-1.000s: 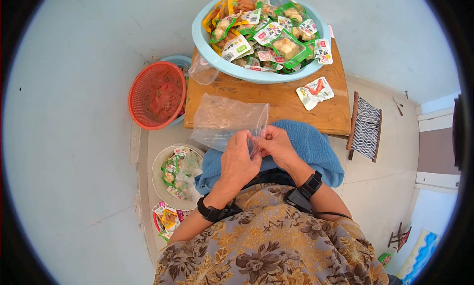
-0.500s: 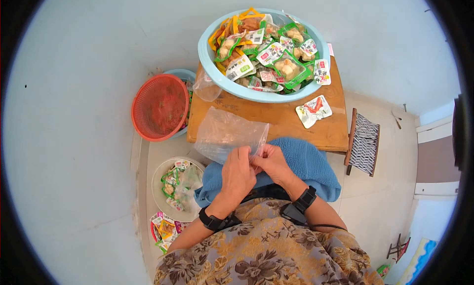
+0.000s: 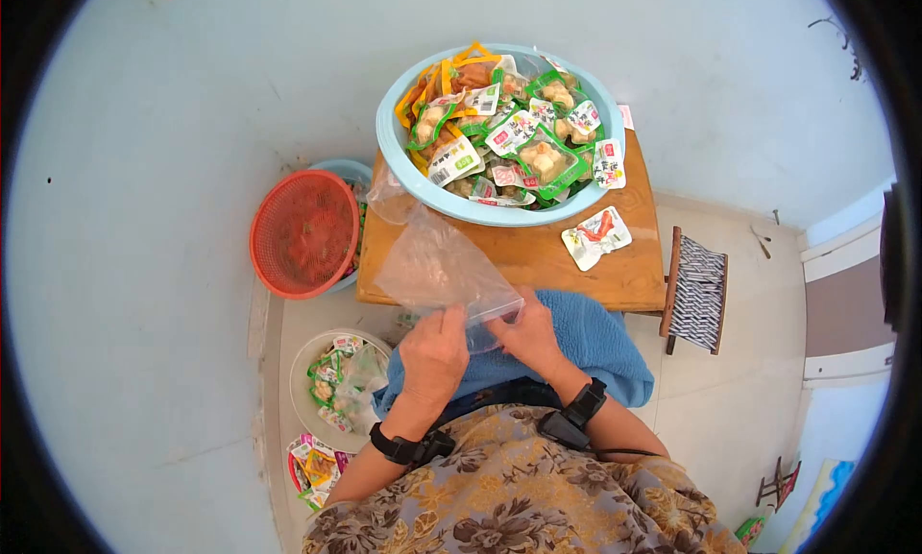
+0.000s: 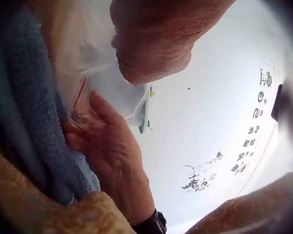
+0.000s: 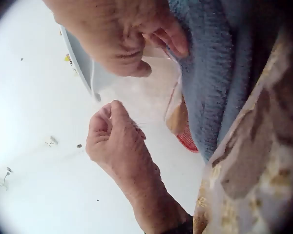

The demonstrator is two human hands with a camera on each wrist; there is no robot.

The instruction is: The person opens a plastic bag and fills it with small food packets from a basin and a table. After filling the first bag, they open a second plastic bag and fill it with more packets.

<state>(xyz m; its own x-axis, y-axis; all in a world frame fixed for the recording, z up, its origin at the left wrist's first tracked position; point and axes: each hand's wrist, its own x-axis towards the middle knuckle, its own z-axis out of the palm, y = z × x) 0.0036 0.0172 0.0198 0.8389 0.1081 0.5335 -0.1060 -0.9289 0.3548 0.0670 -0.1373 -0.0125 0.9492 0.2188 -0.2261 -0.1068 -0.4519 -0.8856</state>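
Observation:
A clear plastic bag (image 3: 437, 266) stretches between both hands in the head view, its body lying toward the wooden table. My left hand (image 3: 434, 357) pinches the bag's edge between thumb and fingers; the right wrist view shows this left hand (image 5: 124, 146) with its fingertips together on the film. On the other side, my right hand (image 3: 530, 338) holds the bag near its mouth, its thumb and fingers on either side of the film. From the left wrist view, the right hand's thumb (image 4: 101, 108) lies against the bag. A blue towel (image 3: 600, 348) is beneath the hands.
A blue basin (image 3: 451, 206) heaped with snack packets stands on the wooden table (image 3: 624, 280), with one loose packet (image 3: 595, 237) before it. Left are a red colander (image 3: 303, 235) and a white tub (image 3: 300, 381) of packets. A woven stool (image 3: 696, 290) stands right.
Both hands have moved apart from being close together, the left going left, so the bag's mouth edge is now stretched between them. The bag has swung round a little. The head view has tilted upward.

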